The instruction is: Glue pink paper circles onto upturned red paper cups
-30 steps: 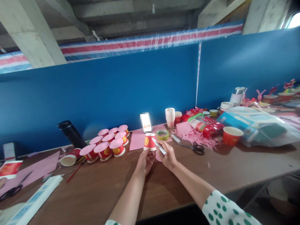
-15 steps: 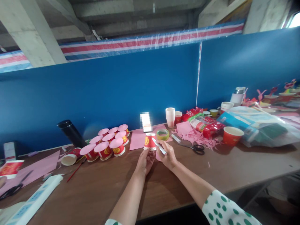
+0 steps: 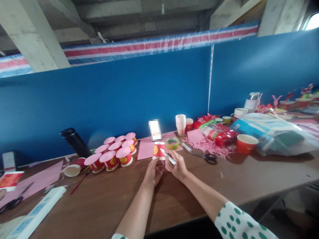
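Observation:
Upside down, a red paper cup [image 3: 157,151] with a yellow emblem is held at its lower rim by my left hand [image 3: 154,172], fingers closed on it. In my right hand [image 3: 178,166] is a white glue pen [image 3: 169,157], its tip against or very close to the cup's right side; contact is hard to judge. Part of a pink paper disc [image 3: 167,166] shows beneath the right hand. Just behind, a roll of tape [image 3: 172,143] lies on a pink sheet [image 3: 144,150]. To the left stand several upturned red cups [image 3: 125,160] topped with pink discs.
Right of my hands are a pen cap [image 3: 186,147], black scissors [image 3: 210,158], pink paper shreds [image 3: 209,146], a red packet [image 3: 219,132], an orange cup [image 3: 246,144] and a plastic bag [image 3: 279,136]. A black flask [image 3: 74,141] and a power strip [image 3: 37,212] are on the left.
The pen's tip has moved slightly left and down along the cup. Both hands keep their hold, and the things on the table stay where they were.

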Available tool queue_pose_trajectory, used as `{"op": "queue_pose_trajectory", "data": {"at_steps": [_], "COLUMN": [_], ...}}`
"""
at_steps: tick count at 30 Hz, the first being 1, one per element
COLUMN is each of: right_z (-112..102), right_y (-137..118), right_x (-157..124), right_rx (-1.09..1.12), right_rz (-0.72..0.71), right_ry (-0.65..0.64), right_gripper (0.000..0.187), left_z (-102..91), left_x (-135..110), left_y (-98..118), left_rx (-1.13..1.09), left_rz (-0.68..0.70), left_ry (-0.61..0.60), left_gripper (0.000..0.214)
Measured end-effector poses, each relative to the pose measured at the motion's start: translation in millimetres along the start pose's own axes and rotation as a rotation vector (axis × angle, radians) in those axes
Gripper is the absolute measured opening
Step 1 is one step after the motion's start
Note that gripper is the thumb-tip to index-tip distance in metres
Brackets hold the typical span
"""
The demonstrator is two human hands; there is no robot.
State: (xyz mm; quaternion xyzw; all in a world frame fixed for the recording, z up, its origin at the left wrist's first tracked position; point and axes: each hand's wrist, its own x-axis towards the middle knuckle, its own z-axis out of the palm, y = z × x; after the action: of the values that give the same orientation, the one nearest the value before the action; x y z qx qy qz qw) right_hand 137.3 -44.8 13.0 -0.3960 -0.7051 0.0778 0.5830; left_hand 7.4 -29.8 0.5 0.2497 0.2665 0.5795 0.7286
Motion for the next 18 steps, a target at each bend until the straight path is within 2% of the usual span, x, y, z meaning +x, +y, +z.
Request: {"op": "queue_pose_trajectory", "data": {"at_steps": [18], "right_z": [-1.0], "right_y": [0.8], "right_x": [1.9], "right_rx": [-0.041], "right_rz": [-0.004], "right_ry": [0.068], "right_gripper": [0.014], "left_z": [-1.8], "left_x": [1.1], "left_y": [-0.9], "left_rx": [-0.004], "left_rz": [-0.006], "left_ry": [-0.005], "left_gripper": [0.012]}}
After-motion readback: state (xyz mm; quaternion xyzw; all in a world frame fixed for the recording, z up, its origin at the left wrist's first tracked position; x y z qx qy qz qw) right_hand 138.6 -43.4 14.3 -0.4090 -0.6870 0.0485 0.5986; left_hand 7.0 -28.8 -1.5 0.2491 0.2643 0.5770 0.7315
